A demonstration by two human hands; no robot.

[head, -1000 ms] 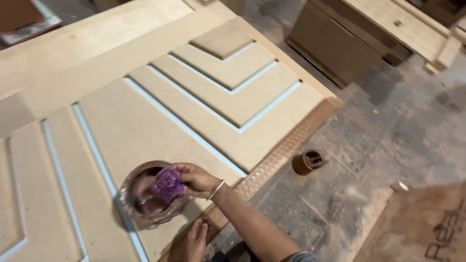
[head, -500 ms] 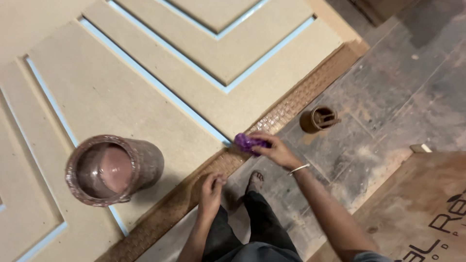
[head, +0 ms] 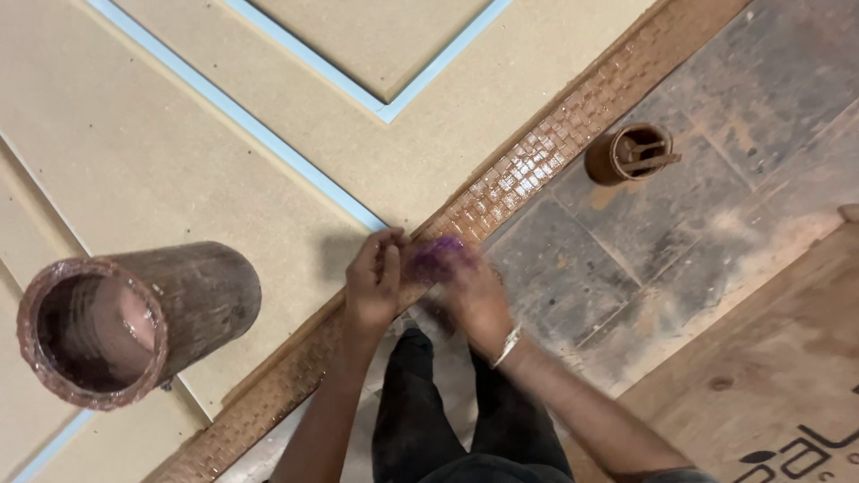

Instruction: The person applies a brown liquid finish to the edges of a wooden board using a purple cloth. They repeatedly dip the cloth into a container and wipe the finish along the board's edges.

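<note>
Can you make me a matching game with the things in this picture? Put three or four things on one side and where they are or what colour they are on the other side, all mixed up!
Things:
1. big tin
2. small tin
3. cloth
4. woven edge strip

Places or colours:
A. purple, held at the hands
B. shiny brown, along the panel's edge
C. on the pale panel, far left
D. on the grey floor, upper right

Pairs: 1-C, 2-D, 3-A, 4-B
</note>
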